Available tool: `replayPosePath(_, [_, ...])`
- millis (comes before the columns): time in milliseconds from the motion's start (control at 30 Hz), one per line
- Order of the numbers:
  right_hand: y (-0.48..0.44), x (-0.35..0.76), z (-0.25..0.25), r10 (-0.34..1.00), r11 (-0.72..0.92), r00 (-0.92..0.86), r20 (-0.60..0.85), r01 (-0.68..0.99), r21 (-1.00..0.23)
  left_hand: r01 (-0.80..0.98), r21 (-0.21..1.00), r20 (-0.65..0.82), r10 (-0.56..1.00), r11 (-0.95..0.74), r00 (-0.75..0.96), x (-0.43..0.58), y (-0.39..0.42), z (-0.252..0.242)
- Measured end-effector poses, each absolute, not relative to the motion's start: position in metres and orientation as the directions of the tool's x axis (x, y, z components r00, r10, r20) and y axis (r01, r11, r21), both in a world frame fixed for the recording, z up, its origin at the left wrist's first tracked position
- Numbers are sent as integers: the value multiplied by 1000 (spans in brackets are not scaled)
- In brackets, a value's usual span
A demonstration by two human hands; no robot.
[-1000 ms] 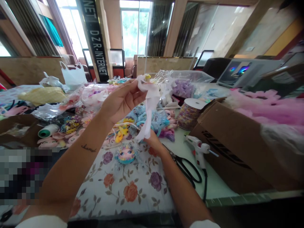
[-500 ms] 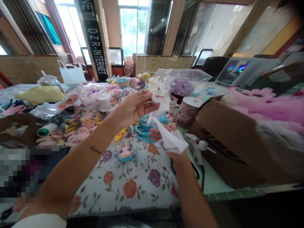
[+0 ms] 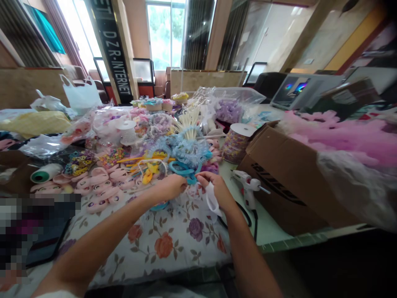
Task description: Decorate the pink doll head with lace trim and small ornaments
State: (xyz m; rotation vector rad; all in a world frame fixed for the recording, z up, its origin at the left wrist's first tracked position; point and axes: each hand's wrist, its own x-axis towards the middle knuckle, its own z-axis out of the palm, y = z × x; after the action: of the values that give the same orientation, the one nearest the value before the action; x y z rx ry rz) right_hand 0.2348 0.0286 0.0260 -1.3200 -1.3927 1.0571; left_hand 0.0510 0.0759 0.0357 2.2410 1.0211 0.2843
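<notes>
Bag (image 3: pixel 248 94) of purple frills (image 3: pixel 228 111) beyond hands (image 3: pixel 173 188) (image 3: pixel 218 189)

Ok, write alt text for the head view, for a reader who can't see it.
A person's right hand grips a white ribbon over a floral tablecloth, the left hand beside it near teal scissors. Heaps of craft trims lie behind; a glue gun and cardboard box sit to the right.

My left hand (image 3: pixel 169 188) has come down from where it was held up. It has let go of the white ribbon (image 3: pixel 211 201) and now lies low on the flowered cloth (image 3: pixel 173 244), beside the teal scissors (image 3: pixel 182 169). My right hand (image 3: pixel 217 188) alone bunches the ribbon, now pulled down just right of the left hand.
</notes>
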Motion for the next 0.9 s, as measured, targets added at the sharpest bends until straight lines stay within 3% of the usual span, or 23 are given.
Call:
replayPosePath(133, [25,233,35,990,136,-65,121,322,-937,649,431,-69,694,-627,717,30,68,39])
replayPosePath(233, [21,229,52,977,211,-57,206,400,-892,618,424,-100,644,-663,759,8,65,43])
replayPosePath(467, [21,224,70,919,303,12,395,619,-725,705,411,-191,701,-578,687,-26,52,43])
replayPosePath(533, [23,226,63,938,256,-26,346,725,-640,722,383,-197,713,-576,673,-29,49,39])
replayPosePath(733, [14,242,51,974,200,-227,-24,900,-388,739,315,-180,728,-595,662,-30,50,29])
replayPosePath(900, [3,261,48,980,180,-198,-27,936,-301,755,271,-180,739,-597,649,-24,46,33])
